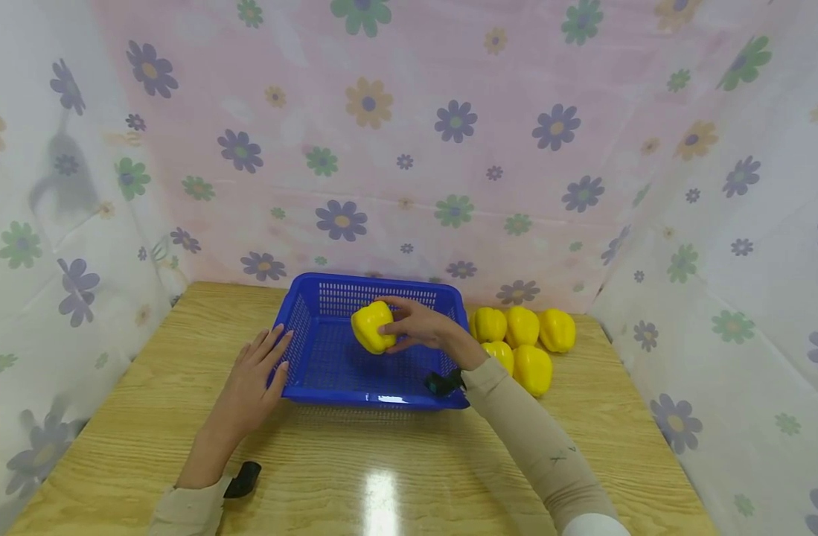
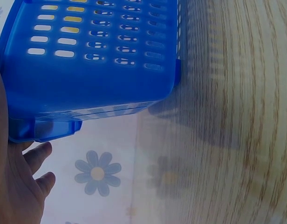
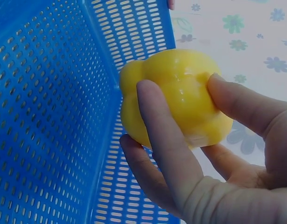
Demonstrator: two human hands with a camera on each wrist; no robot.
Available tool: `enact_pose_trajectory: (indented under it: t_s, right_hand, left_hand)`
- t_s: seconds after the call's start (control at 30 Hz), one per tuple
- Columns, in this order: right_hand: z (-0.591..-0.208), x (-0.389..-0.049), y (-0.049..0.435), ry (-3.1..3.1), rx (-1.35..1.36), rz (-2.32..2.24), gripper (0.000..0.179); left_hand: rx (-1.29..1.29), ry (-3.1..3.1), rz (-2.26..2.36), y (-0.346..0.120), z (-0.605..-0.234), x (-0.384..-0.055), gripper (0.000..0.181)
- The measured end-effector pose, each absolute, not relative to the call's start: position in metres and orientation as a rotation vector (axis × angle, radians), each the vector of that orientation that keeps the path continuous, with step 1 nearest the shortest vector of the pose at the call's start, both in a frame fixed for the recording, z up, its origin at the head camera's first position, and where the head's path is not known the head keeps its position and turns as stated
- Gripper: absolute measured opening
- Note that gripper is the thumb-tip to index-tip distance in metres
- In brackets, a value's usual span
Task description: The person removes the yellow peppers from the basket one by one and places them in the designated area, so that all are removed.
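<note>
My right hand [image 1: 418,325] grips a yellow bell pepper [image 1: 371,327] over the inside of a blue plastic basket [image 1: 375,397]. In the right wrist view the fingers and thumb spread around the glossy, lobed pepper [image 3: 181,98], with the basket's slotted wall [image 3: 129,28] behind it. My left hand [image 1: 248,383] rests with extended fingers on the basket's left rim. From the left wrist, the hand [image 2: 17,182] shows at the rim corner, its palm and some fingers partly hidden. No other pepper shows in the basket.
Several yellow bell peppers [image 1: 532,368] stand grouped on the wooden table [image 1: 315,476] just right of the basket, partly behind the right forearm. A flower-patterned curtain [image 1: 409,149] rises behind the table and along both sides.
</note>
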State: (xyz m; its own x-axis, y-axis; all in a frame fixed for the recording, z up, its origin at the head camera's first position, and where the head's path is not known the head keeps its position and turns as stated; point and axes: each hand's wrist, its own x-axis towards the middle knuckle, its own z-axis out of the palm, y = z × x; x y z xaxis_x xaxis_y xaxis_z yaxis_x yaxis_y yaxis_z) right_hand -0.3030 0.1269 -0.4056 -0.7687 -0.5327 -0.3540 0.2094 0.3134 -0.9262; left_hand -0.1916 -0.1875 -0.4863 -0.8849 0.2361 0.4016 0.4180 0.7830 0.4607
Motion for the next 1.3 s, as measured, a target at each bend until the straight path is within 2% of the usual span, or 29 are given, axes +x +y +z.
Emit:
enact_pose_trajectory:
  t_s: [1.3]
  right_hand:
    - [-0.379, -0.248, 0.167, 2.092, -0.429, -1.616, 0.069]
  left_hand:
    - [-0.513, -2.657, -0.803, -0.188, -0.488, -0.193, 0.051]
